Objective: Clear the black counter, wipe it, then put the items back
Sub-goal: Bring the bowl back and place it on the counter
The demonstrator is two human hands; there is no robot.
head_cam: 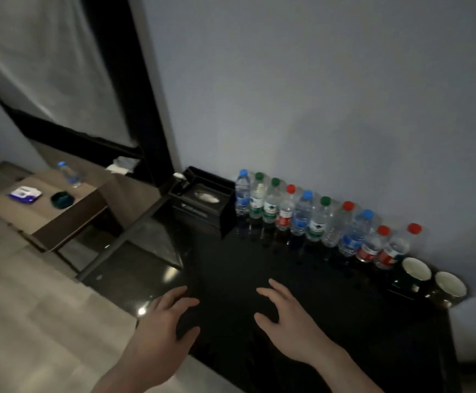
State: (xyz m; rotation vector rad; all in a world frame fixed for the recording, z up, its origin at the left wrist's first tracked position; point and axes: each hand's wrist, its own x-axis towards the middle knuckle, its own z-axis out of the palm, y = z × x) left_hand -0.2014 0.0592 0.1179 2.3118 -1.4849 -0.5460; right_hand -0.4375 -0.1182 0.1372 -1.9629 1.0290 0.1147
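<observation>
Both hands over the near part of the black worktop (302,279), left hand (165,316) and right hand (285,316) with fingers spread wide, holding nothing. Along the wall at the back: black tissue box (202,202) at the left, then a row of water bottles (316,219) with blue, green and red caps standing upright side by side, then two mugs (432,279) at the right end. Off to the left, a lower side table (69,217) carries one more bottle (69,174), a dark ashtray (61,199) and a blue-white packet (24,193).
</observation>
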